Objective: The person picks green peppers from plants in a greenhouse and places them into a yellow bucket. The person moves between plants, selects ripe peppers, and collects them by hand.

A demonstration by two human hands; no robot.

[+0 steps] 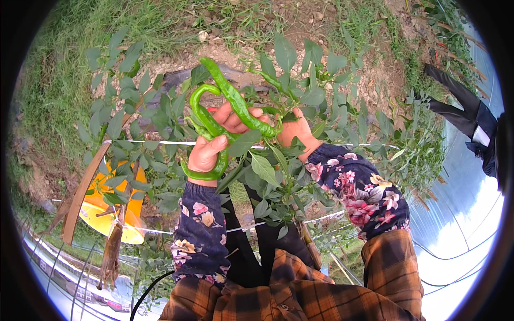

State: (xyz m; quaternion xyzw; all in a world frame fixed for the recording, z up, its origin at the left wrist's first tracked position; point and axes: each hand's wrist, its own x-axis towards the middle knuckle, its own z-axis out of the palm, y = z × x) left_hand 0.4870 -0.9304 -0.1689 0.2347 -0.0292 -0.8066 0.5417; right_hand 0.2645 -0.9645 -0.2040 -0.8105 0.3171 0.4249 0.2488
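Observation:
Several long green peppers (237, 96) lie in and across my left hand (209, 150), whose thumb and fingers are closed around them. One curled pepper (217, 166) hangs over the wrist. A bit of something red shows behind the fingers. My right hand (295, 130) is among the leaves of a pepper plant (265, 172), just right of the held peppers; leaves and a green pepper hide its fingertips, so its grip cannot be made out. Another green pepper (273, 82) is among the leaves above. Floral sleeve covers reach both wrists.
White strings (168, 142) run across the plants, by a wooden stake (86, 192). A yellow-orange container (134, 204) is at lower left. Grass and stony soil (317, 24) lie beyond. At right, another person's dark-clad legs (457, 96) show beside plastic sheeting.

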